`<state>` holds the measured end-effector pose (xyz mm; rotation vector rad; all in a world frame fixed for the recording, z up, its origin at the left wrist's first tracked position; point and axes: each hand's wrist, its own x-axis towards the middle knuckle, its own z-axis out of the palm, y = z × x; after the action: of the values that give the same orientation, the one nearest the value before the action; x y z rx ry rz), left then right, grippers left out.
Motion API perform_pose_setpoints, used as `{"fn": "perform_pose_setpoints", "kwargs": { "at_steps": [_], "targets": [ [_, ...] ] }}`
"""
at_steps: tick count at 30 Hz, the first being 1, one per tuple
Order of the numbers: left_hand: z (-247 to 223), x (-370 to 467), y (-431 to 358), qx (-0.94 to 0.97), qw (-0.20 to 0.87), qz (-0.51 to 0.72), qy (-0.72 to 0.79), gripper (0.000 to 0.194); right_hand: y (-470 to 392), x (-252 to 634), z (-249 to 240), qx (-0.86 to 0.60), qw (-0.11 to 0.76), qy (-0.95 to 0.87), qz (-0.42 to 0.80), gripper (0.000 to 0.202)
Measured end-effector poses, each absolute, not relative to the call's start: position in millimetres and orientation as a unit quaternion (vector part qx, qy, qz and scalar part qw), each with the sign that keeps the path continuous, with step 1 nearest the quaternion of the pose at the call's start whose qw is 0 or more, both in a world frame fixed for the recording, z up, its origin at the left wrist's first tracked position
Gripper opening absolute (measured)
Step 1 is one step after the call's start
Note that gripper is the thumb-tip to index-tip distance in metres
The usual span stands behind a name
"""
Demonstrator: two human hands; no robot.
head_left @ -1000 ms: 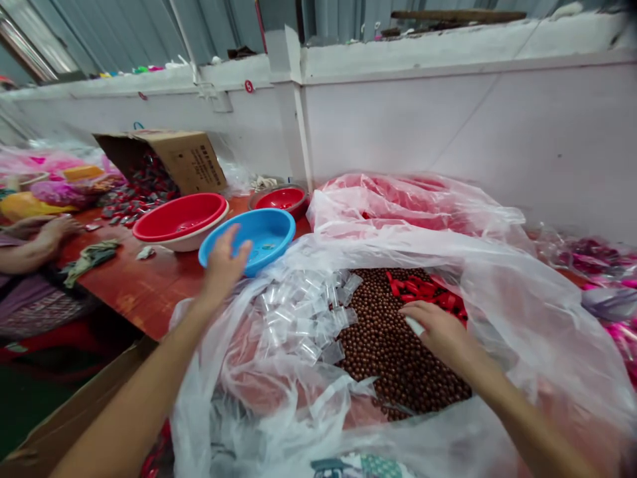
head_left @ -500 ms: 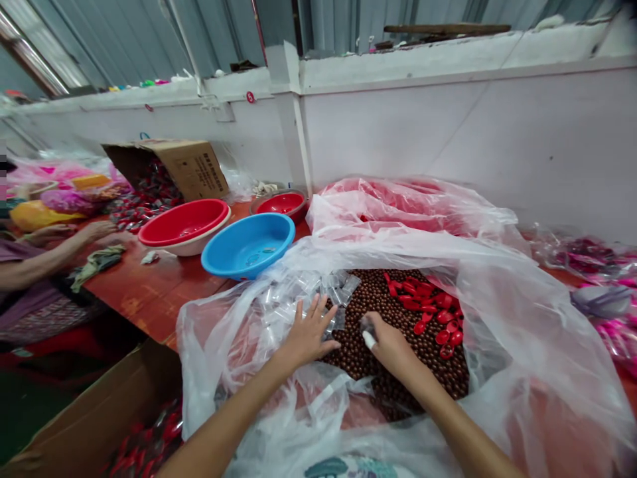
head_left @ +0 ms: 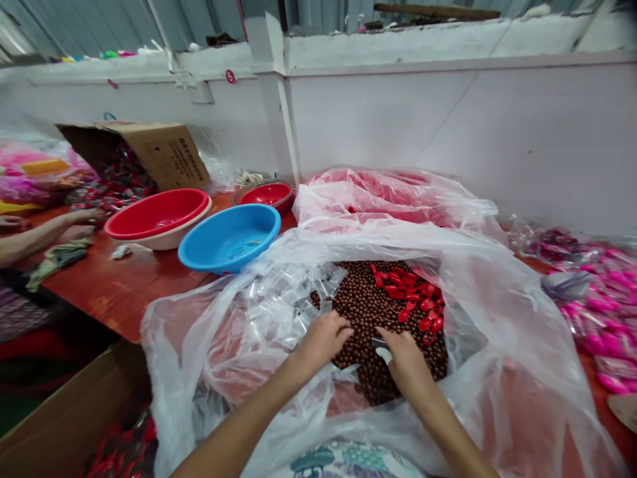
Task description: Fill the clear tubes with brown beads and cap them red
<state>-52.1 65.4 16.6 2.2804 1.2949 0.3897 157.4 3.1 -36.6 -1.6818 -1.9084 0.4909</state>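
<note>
A small dark piece (head_left: pixel 379 343) is pinched between the right hand's (head_left: pixel 411 365) drawn-in thumb and fingers; whether anything is gripped by the half-curled left hand (head_left: pixel 322 340) cannot be told. Beneath, brown balls (head_left: pixel 358 292) are spread on white plastic sheeting (head_left: pixel 497 312), flanked by clear sleeves (head_left: pixel 279 299) and red spoons (head_left: pixel 411 292); plenty is judged left. Red-and-dark pieces (head_left: pixel 124 451), possibly finished, are held in the lower-left carton (head_left: pixel 64 405).

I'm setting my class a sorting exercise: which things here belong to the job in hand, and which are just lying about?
Likely in the job:
brown balls
clear packets
red spoons

Probably just lying about:
green cloth
white scrap
wooden strip
</note>
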Motion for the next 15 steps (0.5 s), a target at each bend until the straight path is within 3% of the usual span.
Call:
{"fn": "perform_pose_setpoints", "kwargs": {
  "at_steps": [5, 8, 11, 15],
  "targets": [
    [-8, -11, 40, 0.728, 0.451, 0.206, 0.473, 0.034, -3, 144, -50, -0.635, 0.404, -0.585, 0.303, 0.043],
    [-22, -1, 30, 0.62, 0.54, 0.274, 0.5, 0.044, -11, 137, -53, -0.611, 0.432, -0.551, 0.369, 0.045],
    [-28, -7, 28, 0.553, 0.612, 0.279, 0.492, 0.049, -17, 135, -45, -0.592, 0.392, -0.597, 0.375, 0.049],
    [-23, -32, 38, 0.543, 0.613, 0.236, 0.524, 0.047, -11, 159, -20, -0.626, 0.272, -0.687, 0.25, 0.043]
  ]
}}
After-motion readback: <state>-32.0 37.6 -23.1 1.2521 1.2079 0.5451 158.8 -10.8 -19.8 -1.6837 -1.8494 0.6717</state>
